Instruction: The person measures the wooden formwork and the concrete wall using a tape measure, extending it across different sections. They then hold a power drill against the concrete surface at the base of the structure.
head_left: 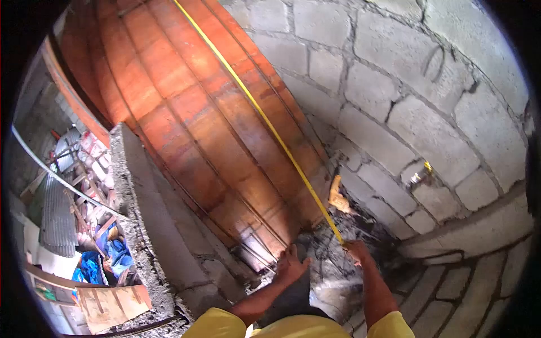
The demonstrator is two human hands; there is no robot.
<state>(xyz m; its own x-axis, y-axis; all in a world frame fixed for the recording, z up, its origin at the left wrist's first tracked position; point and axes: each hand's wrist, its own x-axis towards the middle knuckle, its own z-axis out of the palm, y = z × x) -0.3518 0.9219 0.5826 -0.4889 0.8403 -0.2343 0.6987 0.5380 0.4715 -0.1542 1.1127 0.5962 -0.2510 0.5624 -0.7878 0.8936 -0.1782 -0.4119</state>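
A yellow measuring tape (265, 115) is stretched from the top edge of the view down across reddish-brown panels (191, 118) crossed by dark bars. Its lower end meets my right hand (356, 252), whose fingers are closed round it. My left hand (291, 267) is at the lower edge of the panels, near the ends of thin bars, with its thumb and fingers apart and nothing visible in it. Between and beyond my hands lies dark, rough rubble (332, 262).
A grey block wall (372, 90) curves round the right side. An orange-yellow object (338, 197) stands by its base. On the left, beyond a rough low wall (132, 208), lie corrugated sheets (58, 214), blue plastic (118, 254) and debris. A pale cable (67, 183) crosses there.
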